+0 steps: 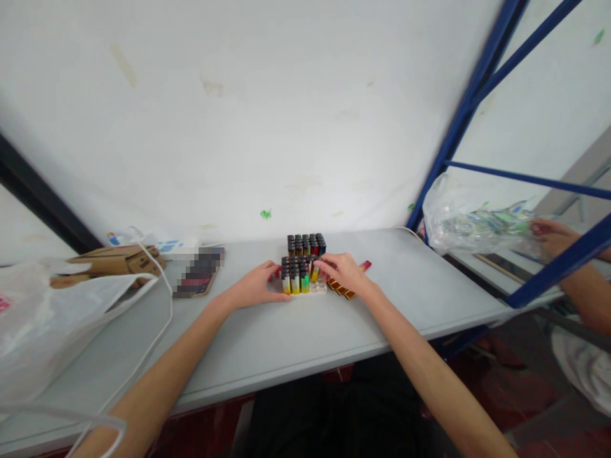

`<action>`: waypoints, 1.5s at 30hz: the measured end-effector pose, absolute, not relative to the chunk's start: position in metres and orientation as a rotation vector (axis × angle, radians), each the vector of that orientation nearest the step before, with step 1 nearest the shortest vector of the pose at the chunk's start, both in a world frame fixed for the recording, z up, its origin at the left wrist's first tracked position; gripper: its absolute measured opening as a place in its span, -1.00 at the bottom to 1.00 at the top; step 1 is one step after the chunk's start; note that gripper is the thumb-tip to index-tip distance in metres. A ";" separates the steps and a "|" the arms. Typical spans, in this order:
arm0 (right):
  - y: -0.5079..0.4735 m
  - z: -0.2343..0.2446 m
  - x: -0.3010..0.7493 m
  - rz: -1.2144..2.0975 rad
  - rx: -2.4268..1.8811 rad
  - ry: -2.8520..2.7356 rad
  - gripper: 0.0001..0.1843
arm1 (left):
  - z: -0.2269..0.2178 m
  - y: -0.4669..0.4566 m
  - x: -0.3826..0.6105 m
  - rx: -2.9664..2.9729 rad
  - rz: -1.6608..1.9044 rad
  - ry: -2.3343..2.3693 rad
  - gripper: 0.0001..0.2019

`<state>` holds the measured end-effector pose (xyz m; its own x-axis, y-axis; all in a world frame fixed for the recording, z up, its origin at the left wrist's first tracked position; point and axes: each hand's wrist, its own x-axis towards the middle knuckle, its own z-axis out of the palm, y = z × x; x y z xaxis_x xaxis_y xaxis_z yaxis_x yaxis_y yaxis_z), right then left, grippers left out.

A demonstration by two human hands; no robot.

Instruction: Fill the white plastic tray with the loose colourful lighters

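Note:
Upright lighters with black tops and coloured bodies (296, 280) fill the left part of a white tray (317, 289) with round holes. Curved around the tray's left side is my left hand (255, 286), its thumb along the front and its fingers farther back. My right hand (344, 270) pinches a yellow-and-red lighter (315, 272) at the tray's right part, tilted a little. Some holes show bare in front of it. Several dark red and yellow lighters (344, 290) lie flat beside the tray, partly under my right hand. Behind stands another block of upright lighters (306, 244).
A phone (199, 273), partly blurred out, lies left on the grey table (267, 343). Farther left are a cardboard box (119, 261), a white plastic bag (52, 324) and a white cable (165, 318). Right, beyond a blue metal frame (449, 140), another person's hand (554, 235) touches a clear bag (477, 222).

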<state>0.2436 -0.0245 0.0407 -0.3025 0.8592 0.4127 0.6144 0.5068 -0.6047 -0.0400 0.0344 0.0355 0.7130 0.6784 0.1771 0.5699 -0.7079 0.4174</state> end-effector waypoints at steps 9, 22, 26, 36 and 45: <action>-0.023 0.037 0.242 0.382 -1.176 -2.155 -0.57 | 0.036 0.034 -0.039 2.594 0.423 0.984 -0.33; -0.061 0.051 0.280 -0.087 -1.653 -1.803 -0.51 | 0.035 0.035 -0.039 2.582 0.419 0.984 -0.31; -0.091 0.035 0.272 -0.293 -1.950 -1.759 -0.29 | 0.035 0.036 -0.038 2.581 0.418 0.982 -0.31; -0.098 0.009 0.256 -0.221 -2.057 -1.867 -0.21 | 0.035 0.036 -0.038 2.595 0.423 0.988 -0.32; -0.093 0.009 0.260 -0.104 -1.998 -1.865 -0.15 | 0.034 0.036 -0.038 2.585 0.454 0.981 -0.34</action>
<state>0.2600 -0.0925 0.0088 0.1051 0.9406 0.3228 0.9706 -0.0263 -0.2393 -0.0381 0.0363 0.0337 0.7109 0.6815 0.1739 0.5736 -0.7048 0.4175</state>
